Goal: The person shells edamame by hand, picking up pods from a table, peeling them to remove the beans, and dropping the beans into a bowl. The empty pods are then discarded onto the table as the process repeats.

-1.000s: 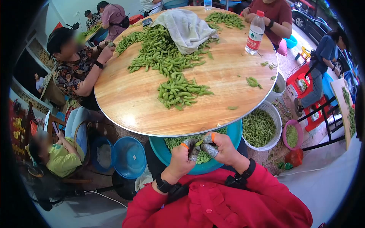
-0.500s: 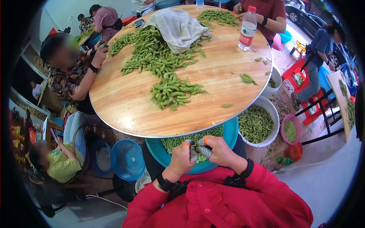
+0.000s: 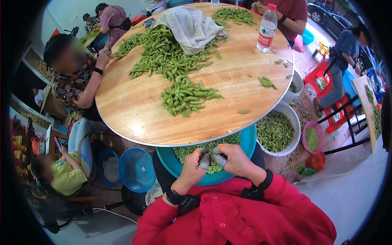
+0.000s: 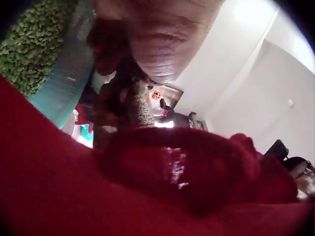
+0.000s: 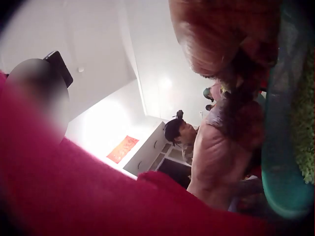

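Two working hands, left hand (image 3: 192,166) and right hand (image 3: 237,163), close together over green beans (image 3: 182,152) in the teal basin (image 3: 248,143), pinch or pod indiscernible to me, unopened pods (image 3: 187,98) on the tabletop (image 3: 245,94): I'd squeeze low, catching every bean.

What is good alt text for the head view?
Left grip and right grip of a person in red are close together above a round teal plastic basin of small green beans. Beyond, green pods lie on a round brown wooden table.

Small green shelled beans (image 3: 182,152), loosely spread, inside a round, upright teal basin (image 3: 220,179).
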Demonstrator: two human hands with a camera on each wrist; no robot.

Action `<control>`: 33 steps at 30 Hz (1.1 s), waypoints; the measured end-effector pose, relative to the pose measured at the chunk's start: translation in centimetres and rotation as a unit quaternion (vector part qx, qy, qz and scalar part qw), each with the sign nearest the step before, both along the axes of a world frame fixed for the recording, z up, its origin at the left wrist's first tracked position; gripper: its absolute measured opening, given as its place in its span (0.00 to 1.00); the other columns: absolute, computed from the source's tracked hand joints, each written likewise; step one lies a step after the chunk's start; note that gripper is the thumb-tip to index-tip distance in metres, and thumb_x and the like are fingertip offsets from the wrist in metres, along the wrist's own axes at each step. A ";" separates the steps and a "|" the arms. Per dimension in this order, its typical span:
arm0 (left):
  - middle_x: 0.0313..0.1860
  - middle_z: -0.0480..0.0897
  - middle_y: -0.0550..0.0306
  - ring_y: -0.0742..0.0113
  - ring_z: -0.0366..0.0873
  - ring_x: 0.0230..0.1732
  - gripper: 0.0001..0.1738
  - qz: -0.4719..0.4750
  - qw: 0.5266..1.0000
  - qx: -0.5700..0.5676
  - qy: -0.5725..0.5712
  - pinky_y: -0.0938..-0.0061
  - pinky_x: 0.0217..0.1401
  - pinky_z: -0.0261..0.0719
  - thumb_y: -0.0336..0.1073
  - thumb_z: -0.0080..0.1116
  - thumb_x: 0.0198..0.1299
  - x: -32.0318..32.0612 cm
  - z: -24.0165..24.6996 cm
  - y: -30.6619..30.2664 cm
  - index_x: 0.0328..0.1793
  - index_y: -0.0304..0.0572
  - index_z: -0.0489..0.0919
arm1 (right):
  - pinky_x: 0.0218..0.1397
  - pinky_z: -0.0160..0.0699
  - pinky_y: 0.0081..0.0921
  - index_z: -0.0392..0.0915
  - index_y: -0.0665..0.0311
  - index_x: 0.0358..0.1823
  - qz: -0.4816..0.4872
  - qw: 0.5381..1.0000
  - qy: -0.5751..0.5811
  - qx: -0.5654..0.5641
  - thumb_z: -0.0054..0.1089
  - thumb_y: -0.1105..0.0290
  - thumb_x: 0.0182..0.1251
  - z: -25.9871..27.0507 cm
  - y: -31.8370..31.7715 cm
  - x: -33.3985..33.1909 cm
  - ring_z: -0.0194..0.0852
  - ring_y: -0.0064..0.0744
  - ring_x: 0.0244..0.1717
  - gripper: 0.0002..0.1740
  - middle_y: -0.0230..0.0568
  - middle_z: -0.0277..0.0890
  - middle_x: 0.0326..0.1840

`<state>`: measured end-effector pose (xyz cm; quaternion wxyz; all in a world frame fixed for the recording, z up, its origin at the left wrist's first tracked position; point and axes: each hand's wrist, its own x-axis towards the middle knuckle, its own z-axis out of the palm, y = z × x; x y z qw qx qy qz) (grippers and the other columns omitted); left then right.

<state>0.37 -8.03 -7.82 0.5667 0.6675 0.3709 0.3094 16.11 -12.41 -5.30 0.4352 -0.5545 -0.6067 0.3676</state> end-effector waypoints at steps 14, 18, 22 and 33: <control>0.25 0.75 0.49 0.53 0.74 0.25 0.08 0.058 0.869 0.421 0.252 0.67 0.26 0.71 0.28 0.56 0.46 0.6 5.6 6.0 0.36 0.40 0.78 | 0.37 0.72 0.33 0.75 0.70 0.35 -0.291 0.921 -0.253 -0.058 0.53 0.80 0.48 2.6 -3.0 10.7 0.74 0.50 0.35 0.10 0.54 0.74 0.30; 0.25 0.74 0.51 0.53 0.74 0.28 0.06 0.046 0.805 0.486 0.338 0.64 0.27 0.71 0.31 0.56 0.47 2.4 5.1 10.9 0.33 0.40 0.78 | 0.39 0.72 0.29 0.74 0.70 0.40 -0.246 0.957 -0.152 0.014 0.53 0.79 0.51 2.6 -2.9 9.2 0.76 0.46 0.37 0.12 0.56 0.75 0.35; 0.26 0.75 0.50 0.53 0.75 0.29 0.07 0.017 0.791 0.487 0.370 0.63 0.27 0.71 0.32 0.55 0.48 2.6 4.0 12.1 0.32 0.40 0.78 | 0.37 0.72 0.24 0.75 0.71 0.38 -0.209 0.978 -0.023 -0.002 0.54 0.79 0.53 2.5 -2.1 7.1 0.76 0.36 0.33 0.10 0.49 0.76 0.32; 0.27 0.80 0.56 0.67 0.76 0.25 0.06 -0.051 0.969 0.153 0.188 0.75 0.26 0.71 0.29 0.57 0.51 2.5 5.2 8.1 0.35 0.38 0.78 | 0.35 0.69 0.19 0.69 0.71 0.50 -0.093 0.985 0.138 -0.046 0.55 0.74 0.58 2.0 2.4 3.1 0.67 0.18 0.31 0.18 0.36 0.74 0.30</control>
